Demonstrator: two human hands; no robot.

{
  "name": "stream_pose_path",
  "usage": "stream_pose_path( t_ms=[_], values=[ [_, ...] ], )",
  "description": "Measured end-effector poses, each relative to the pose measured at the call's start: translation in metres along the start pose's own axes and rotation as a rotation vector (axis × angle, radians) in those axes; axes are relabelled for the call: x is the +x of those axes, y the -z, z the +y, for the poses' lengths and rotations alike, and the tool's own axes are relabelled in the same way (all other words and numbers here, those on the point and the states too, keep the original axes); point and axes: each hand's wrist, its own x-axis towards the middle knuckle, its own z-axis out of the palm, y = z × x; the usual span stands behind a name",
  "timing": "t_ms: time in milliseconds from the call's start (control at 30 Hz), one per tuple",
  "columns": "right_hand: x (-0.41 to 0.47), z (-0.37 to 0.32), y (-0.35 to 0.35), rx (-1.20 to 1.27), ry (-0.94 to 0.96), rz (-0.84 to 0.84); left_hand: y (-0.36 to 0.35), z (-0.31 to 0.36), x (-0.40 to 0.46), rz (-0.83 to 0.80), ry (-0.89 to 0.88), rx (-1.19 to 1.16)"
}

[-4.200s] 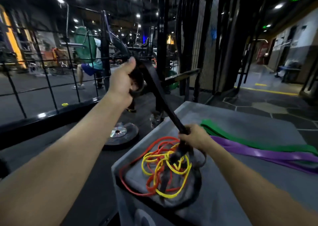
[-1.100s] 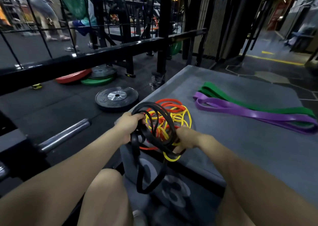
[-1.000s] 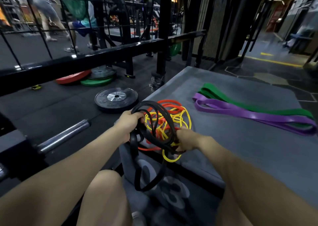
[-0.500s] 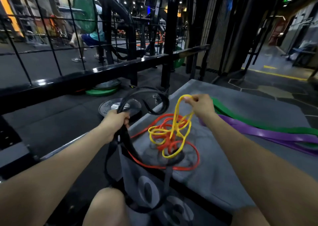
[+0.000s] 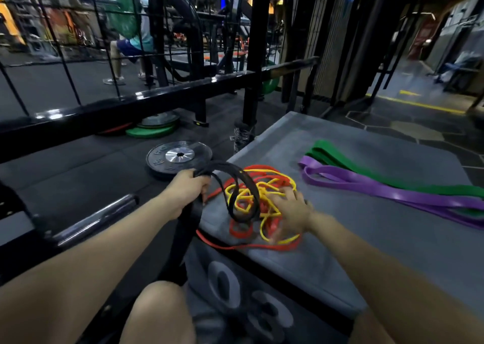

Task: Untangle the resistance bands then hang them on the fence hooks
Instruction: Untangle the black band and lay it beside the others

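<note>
Half a second ago my right hand held a yellow loop in the air; now it is down on the yellow band and red band, which lie knotted together on the grey surface. Motion blur hides whether its fingers grip a strand or just press, so I cannot tell. My left hand wraps its fingers around the black band, whose loop arches over the knot while the rest hangs off the edge. Green band and purple band lie flat, well apart. Nothing is separated or hung yet.
</note>
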Motion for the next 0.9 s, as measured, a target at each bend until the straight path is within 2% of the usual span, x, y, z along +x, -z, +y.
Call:
stream_pose_path(
  t_ms=[67,100,200,233,433,533,733,800,900],
  values=[
    [-0.002,0.010,-0.018,-0.034,0.017,-0.090,-0.003,0.003,0.001,0.001,0.011,-0.025],
    [-0.001,0.011,-0.022,-0.017,0.049,-0.061,-0.003,0.005,0.002,0.003,0.018,-0.036],
    [0.011,0.008,-0.014,0.098,0.092,0.189,0.000,0.020,0.008,-0.008,0.037,-0.051],
    [0.016,0.005,-0.008,0.118,0.092,0.219,0.001,0.026,0.010,-0.013,0.039,-0.065],
    [0.009,-0.014,0.035,0.065,0.108,0.093,0.002,0.066,0.009,-0.022,0.024,-0.122],
    [-0.021,-0.018,0.064,0.365,0.187,0.174,-0.002,0.083,0.001,-0.045,0.064,-0.200],
    [-0.047,-0.014,0.090,1.153,0.098,0.419,-0.011,0.117,-0.030,-0.176,0.071,-0.320],
    [-0.052,-0.010,0.100,1.279,0.050,0.561,-0.013,0.128,-0.043,-0.238,0.043,-0.314],
    [-0.060,0.002,0.116,1.304,-0.034,0.765,-0.012,0.134,-0.058,-0.324,-0.031,-0.192]
  ],
)
